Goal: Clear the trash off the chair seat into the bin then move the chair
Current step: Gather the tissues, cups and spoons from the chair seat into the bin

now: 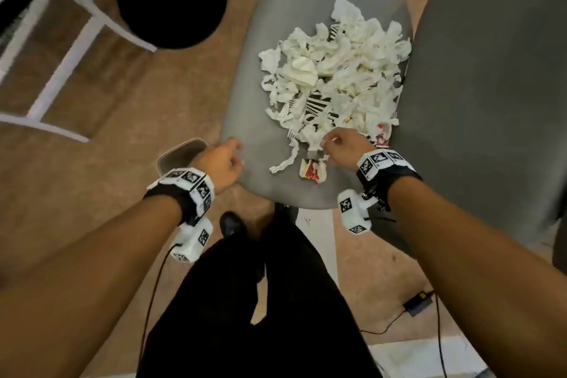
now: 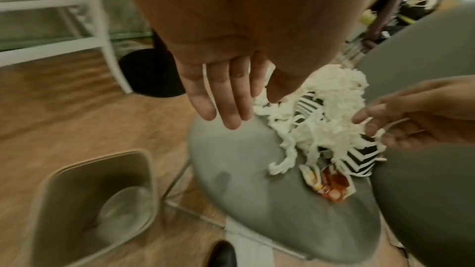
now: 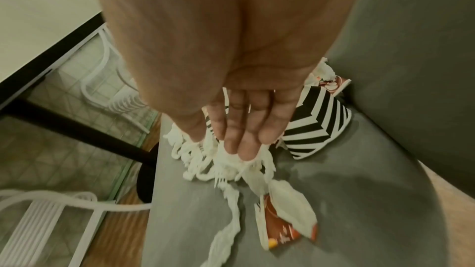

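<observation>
Most of the frame belongs to the grey padded chair seat [image 1: 254, 95], which looks firm and heavy enough to want both hands at its edges once cleared. On it sits a loose heap of shredded white paper strips [image 1: 334, 70], light, soft and springy; I judge it will shed bits unless scooped from underneath in bunches. Mixed in are a black-and-white striped paper piece [image 3: 316, 121], stiffer, and a red and white torn wrapper [image 2: 331, 186] near the front edge, possibly slick. The beige square plastic bin [image 2: 95, 206] stands on the floor just beside the seat, partly hidden by the left forearm in the head view.

The left hand [image 2: 221, 96] hovers over the seat's left edge, fingers straight, holding nothing. The right hand [image 3: 246, 127] reaches into the heap's near fringe with fingertips among the strips; whether it pinches any is unclear. Motion blur softens everything, and the heap's underside is hidden.
</observation>
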Motion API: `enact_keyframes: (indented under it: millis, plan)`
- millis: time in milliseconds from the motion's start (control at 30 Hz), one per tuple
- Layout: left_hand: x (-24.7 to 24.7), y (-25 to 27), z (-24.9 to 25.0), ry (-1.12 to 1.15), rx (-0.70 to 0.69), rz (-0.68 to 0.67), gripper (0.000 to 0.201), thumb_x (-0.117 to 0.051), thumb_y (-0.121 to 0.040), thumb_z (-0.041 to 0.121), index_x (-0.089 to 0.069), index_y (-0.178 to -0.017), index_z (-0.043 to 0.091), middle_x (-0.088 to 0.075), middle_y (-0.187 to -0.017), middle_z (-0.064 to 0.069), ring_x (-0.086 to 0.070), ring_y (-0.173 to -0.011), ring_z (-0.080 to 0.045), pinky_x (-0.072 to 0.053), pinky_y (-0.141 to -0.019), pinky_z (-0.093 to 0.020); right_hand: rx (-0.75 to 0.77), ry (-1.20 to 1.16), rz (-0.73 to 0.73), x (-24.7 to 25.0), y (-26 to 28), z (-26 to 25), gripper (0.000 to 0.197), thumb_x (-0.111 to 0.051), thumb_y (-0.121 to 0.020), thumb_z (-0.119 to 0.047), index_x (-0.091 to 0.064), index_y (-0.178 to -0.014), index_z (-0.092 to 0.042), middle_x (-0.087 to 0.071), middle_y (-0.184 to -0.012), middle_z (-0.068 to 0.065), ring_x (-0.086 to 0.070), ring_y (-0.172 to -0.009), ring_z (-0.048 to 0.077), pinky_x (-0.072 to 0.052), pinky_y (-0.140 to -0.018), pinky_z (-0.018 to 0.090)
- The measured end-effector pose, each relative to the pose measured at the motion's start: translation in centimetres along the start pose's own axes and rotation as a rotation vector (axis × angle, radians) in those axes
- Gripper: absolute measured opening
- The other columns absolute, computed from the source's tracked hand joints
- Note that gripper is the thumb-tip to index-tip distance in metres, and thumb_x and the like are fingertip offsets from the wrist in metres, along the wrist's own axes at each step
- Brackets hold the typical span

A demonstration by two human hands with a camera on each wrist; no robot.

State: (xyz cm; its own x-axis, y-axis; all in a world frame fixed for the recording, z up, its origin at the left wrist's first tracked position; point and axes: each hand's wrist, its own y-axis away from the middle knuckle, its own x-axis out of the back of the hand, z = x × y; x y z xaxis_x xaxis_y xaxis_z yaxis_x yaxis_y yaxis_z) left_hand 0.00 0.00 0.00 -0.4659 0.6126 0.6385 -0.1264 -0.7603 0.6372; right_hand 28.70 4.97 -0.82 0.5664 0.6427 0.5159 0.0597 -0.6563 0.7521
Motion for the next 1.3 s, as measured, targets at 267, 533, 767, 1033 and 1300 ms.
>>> enact_keyframes:
  millis: [267,533,767,1033,1300]
  plan:
    - [-2.8,-9.1,8.4,-0.119,-0.315,-0.071,0.055,-0.050,-0.093,0.022,-0.032,-0.145,0.017,-0.050,-0.134,-0.008,-0.056,-0.114,-0.028,-0.048,-0.098,-0.040,-0.045,-0.122,0.169,2.6,-4.3,3.1,0.019,-0.056,-0.093,-0.034,-0.068,-0.105,-0.024,-0.071,-0.098,0.003,-0.066,-0.090,0.023,-0.052,-0.081,0.032]
    - [-1.8,-14.5,9.7,-0.235,-0.491,-0.046,0.054,-0.051,-0.094,0.019,-0.033,-0.144,0.011,-0.045,-0.133,-0.012,-0.052,-0.116,-0.030,-0.048,-0.095,-0.044,-0.048,-0.171,0.245,2.4,-4.6,4.5,0.020,-0.055,-0.094,-0.034,-0.066,-0.106,-0.022,-0.067,-0.087,-0.005,-0.067,-0.086,0.020,-0.056,-0.083,0.039]
    - [-0.9,-18.0,12.9,-0.356,-0.653,0.099,0.074,-0.056,-0.084,0.011,-0.025,-0.150,0.024,-0.020,-0.155,-0.006,-0.036,-0.130,-0.031,-0.045,-0.098,-0.044,-0.022,-0.128,0.287,2.3,-3.8,3.9,0.024,-0.054,-0.096,-0.030,-0.066,-0.114,-0.020,-0.071,-0.102,-0.003,-0.060,-0.099,0.016,-0.040,-0.083,0.028]
    - [-2.3,-20.6,15.1,-0.481,-0.648,-0.015,0.044,-0.054,-0.090,0.004,-0.054,-0.131,0.019,-0.049,-0.132,-0.010,-0.052,-0.113,-0.033,-0.050,-0.087,-0.042,-0.009,-0.144,0.296,3.4,-3.7,4.1,0.019,-0.055,-0.094,-0.028,-0.067,-0.107,-0.020,-0.069,-0.096,-0.005,-0.063,-0.092,0.015,-0.044,-0.077,0.026]
    - [4.4,-22.4,14.9,-0.273,-0.564,-0.046,0.010,-0.050,-0.086,0.014,-0.058,-0.091,0.013,-0.061,-0.092,-0.005,-0.056,-0.086,-0.025,-0.046,-0.072,-0.035,-0.013,-0.153,0.285,3.8,-4.9,3.7,0.019,-0.056,-0.095,-0.030,-0.066,-0.109,-0.021,-0.064,-0.097,-0.006,-0.059,-0.092,0.016,-0.047,-0.082,0.029]
